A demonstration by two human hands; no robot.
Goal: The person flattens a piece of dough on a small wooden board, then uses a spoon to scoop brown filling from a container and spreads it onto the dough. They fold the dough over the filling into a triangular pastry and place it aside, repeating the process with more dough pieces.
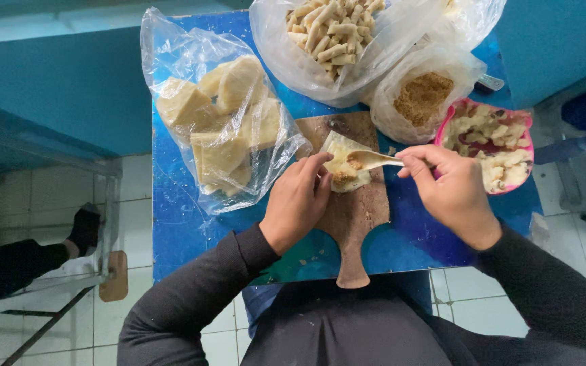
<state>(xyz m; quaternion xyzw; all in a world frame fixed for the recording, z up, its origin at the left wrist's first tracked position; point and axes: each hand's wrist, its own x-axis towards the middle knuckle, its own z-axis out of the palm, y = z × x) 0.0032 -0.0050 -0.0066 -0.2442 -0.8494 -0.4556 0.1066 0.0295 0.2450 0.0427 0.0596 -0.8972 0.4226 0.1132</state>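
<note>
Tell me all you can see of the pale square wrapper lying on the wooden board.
The pale square wrapper is a thin, soft-looking sheet like dough, lying flat near the top of the brown wooden paddle-shaped board. A little brownish crumbly filling sits at its middle. The left hand presses its near edge with the fingertips, while the right hand holds a light-coloured spoon whose bowl rests on it.

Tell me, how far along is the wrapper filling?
Done: a bag of rolled pieces sits at the top. In hand: left hand steadies a wrapper on the wooden board while right hand spoons filling. Left: a bag of wrapper stacks.
</note>
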